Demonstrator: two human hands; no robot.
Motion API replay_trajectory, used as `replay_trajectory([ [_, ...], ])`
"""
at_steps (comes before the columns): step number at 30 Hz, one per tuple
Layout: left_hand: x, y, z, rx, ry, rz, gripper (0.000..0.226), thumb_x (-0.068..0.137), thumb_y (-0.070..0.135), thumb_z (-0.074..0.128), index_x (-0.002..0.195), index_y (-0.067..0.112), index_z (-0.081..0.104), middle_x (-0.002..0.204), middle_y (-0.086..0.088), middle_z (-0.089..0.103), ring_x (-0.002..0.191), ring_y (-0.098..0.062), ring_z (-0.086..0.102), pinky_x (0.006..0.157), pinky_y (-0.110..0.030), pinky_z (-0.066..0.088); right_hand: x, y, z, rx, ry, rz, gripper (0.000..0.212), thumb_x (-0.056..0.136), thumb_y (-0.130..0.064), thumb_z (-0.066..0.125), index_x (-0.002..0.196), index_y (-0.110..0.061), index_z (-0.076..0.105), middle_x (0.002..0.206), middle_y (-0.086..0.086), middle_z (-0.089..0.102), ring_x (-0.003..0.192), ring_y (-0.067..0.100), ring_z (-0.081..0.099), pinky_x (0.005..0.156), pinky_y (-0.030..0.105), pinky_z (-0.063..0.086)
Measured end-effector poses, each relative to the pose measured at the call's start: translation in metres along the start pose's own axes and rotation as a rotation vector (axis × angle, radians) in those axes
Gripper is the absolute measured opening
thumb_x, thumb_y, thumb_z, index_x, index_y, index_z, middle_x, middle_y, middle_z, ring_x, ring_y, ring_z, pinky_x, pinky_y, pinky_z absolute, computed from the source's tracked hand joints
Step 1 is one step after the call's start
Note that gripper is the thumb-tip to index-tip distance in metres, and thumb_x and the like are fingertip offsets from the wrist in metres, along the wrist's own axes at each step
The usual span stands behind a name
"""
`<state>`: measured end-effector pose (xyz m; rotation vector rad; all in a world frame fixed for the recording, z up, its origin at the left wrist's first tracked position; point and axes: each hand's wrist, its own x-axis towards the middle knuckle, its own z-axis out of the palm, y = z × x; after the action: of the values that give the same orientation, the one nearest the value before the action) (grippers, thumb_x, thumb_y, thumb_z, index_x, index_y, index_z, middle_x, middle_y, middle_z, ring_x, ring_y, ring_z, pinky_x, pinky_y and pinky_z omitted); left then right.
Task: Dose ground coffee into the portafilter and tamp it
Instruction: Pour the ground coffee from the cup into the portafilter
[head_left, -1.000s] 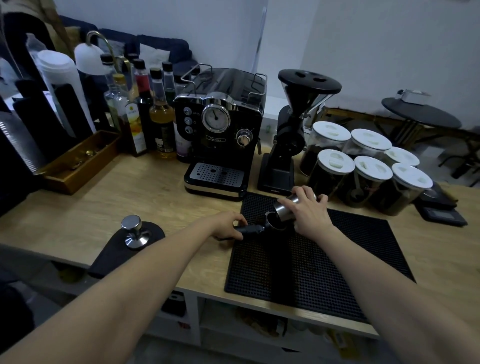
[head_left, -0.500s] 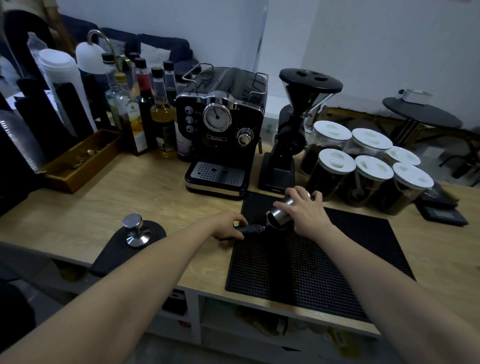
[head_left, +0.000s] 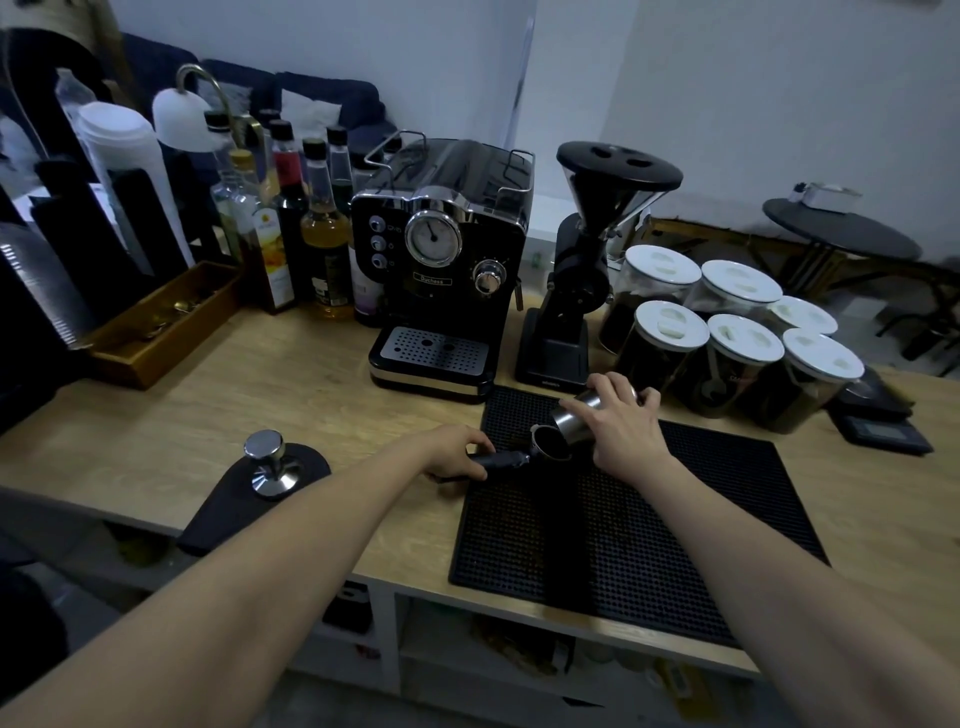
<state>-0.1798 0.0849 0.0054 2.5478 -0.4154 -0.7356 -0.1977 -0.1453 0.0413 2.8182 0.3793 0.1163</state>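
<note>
Wooden counter (head_left: 171, 415), seen from above and in front. A black rubber bar mat (head_left: 675, 530) covers its right half. Behind the mat stand a black espresso machine (head_left: 447, 260) with a round gauge and, just to its right, a black coffee grinder (head_left: 587, 260) with a funnel hopper. Right of the grinder, six glass canisters (head_left: 654, 338) with white lids are grouped close together; a black scale (head_left: 883, 421) lies beside them. Left of the machine stand syrup bottles (head_left: 322, 234) and a wooden tray (head_left: 156, 332). Near the counter's front left edge, a steel tamper (head_left: 267, 462) stands upright on a dark tamping pad (head_left: 234, 504), well apart from both hands.

The right hand (head_left: 618, 426) is wrapped around a steel dosing cup (head_left: 576, 418), tilted mouth-down toward the left, its rim touching the basket of the portafilter (head_left: 550, 448). Dark grounds show inside the basket. The portafilter rests at the mat's rear left corner, handle pointing left. The left hand (head_left: 452, 449) is closed around that black handle.
</note>
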Motion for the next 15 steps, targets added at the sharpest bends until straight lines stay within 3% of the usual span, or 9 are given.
replay_trajectory([
  [6, -0.0020, 0.0010, -0.0014, -0.002, -0.005, -0.009, 0.049, 0.084, 0.029, 0.065, 0.131, 0.026, 0.050, 0.133, -0.007, 0.052, 0.114, -0.027, 0.055, 0.095, -0.042, 0.051, 0.0032, -0.0029, 0.0000, 0.008, -0.006, 0.001, 0.071, 0.077, -0.019, 0.067, 0.138, -0.037, 0.034, 0.146, 0.004, 0.022, 0.138, 0.026, 0.013, 0.101, 0.056, 0.026],
  [11, -0.0032, 0.0008, -0.0006, -0.032, 0.000, -0.011, 0.050, 0.086, 0.028, 0.064, 0.133, 0.025, 0.049, 0.135, -0.008, 0.047, 0.115, -0.027, 0.052, 0.067, -0.028, 0.048, 0.0049, -0.0041, 0.0012, 0.044, -0.017, 0.004, 0.071, 0.077, -0.020, 0.067, 0.137, -0.038, 0.034, 0.145, 0.004, 0.023, 0.137, 0.026, 0.015, 0.100, 0.055, 0.027],
  [15, -0.0035, 0.0014, 0.0001, -0.017, -0.008, -0.012, 0.050, 0.087, 0.027, 0.063, 0.135, 0.024, 0.047, 0.138, -0.007, 0.045, 0.120, -0.027, 0.049, 0.076, -0.027, 0.043, 0.0033, -0.0023, 0.0062, 0.165, -0.027, 0.085, 0.069, 0.077, -0.021, 0.066, 0.136, -0.040, 0.036, 0.141, 0.003, 0.027, 0.134, 0.024, 0.016, 0.099, 0.054, 0.028],
])
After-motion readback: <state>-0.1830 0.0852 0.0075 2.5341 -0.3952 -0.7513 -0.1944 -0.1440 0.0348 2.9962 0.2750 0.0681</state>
